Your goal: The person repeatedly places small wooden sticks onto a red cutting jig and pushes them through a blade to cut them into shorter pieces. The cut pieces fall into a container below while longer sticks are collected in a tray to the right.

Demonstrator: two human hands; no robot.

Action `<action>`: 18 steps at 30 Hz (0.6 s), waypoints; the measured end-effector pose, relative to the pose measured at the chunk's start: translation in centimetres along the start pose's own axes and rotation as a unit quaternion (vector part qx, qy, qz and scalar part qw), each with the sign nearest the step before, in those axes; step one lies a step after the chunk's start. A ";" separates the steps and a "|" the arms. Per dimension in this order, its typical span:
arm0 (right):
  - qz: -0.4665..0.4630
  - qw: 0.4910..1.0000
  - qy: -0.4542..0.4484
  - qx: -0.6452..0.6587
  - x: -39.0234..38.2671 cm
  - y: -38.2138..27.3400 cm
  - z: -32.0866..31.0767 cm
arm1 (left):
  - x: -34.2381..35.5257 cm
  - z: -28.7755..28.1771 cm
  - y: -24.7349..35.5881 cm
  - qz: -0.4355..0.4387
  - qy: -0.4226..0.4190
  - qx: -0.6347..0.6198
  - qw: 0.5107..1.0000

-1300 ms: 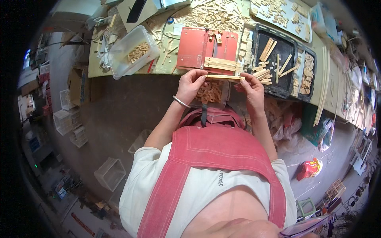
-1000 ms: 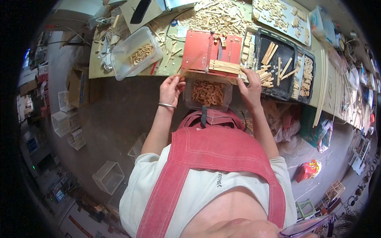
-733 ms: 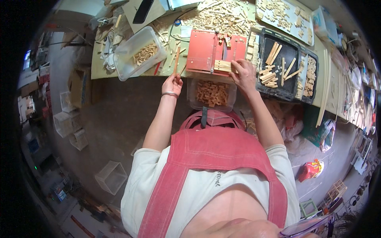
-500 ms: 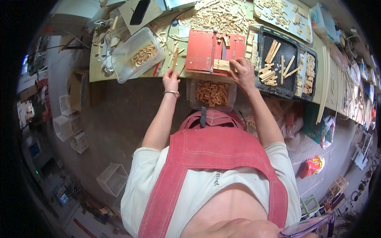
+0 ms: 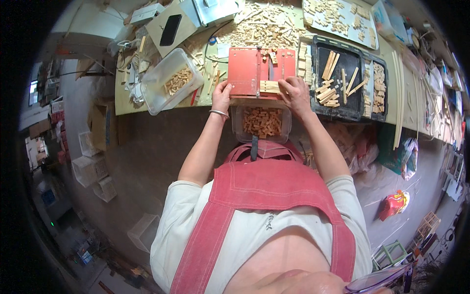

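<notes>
A red saw table point(image 5: 242, 73) with a narrow blade point(image 5: 270, 68) in its slot stands at the bench's front edge. Several pale wood strips point(image 5: 269, 86) lie side by side across its near part. My right hand point(image 5: 296, 97) is closed on their right end, fingers bent. At the table's near left corner, my left hand point(image 5: 222, 97) has its fingers closed round the edge; its fingertips are partly hidden. Below the front edge, between my forearms, a clear plastic bin point(image 5: 237, 128) holds many small wood blocks point(image 5: 262, 121).
To the left sits a clear tub point(image 5: 154, 95) with wood blocks, beside a red pen-like stick point(image 5: 194, 96). A black tray point(image 5: 338, 113) with wood strips lies right. Behind are heaped wood pieces point(image 5: 264, 27) and a phone point(image 5: 171, 30). Long strips point(image 5: 399, 103) overhang the edge.
My left hand has moved right, from a thin brown stick at the bench's left to the red saw table's corner. My right hand stays at the wood strips. The whole view has shifted slightly.
</notes>
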State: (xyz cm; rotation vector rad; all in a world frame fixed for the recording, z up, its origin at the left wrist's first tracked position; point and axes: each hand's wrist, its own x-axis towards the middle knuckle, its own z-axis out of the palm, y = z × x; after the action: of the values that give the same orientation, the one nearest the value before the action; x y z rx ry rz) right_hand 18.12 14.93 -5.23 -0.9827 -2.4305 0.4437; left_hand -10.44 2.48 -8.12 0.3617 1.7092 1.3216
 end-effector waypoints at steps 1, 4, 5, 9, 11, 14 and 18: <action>0.000 1.000 0.000 -0.001 0.0 0.1 0.1 | 0.2 0.0 -0.1 -0.008 0.003 0.005 1.000; 0.000 1.000 -0.001 0.000 -0.1 0.1 0.2 | 0.6 0.0 -1.0 0.021 0.002 -0.051 0.998; 0.000 1.000 -0.002 0.000 -0.1 0.1 0.2 | 0.8 0.0 -1.4 0.025 0.007 -0.052 0.998; 0.003 1.000 -0.004 -0.002 -0.2 0.2 0.3 | 1.0 0.3 -1.3 0.017 0.029 -0.018 0.999; 0.001 1.000 -0.007 -0.003 -0.2 0.3 0.2 | 1.0 0.4 -0.9 -0.002 0.037 -0.003 0.999; 0.003 1.000 -0.008 -0.002 -0.3 0.4 0.4 | 0.9 0.1 0.0 -0.035 0.028 0.002 0.999; -0.007 1.000 -0.003 0.003 -0.2 0.2 0.6 | 0.8 0.3 -2.5 0.167 0.156 0.290 0.929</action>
State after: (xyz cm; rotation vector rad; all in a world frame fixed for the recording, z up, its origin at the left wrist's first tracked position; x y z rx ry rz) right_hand 17.99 14.86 -5.87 -0.9624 -2.4386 0.4500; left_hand -9.88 2.27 -10.69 0.8497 2.3866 1.1171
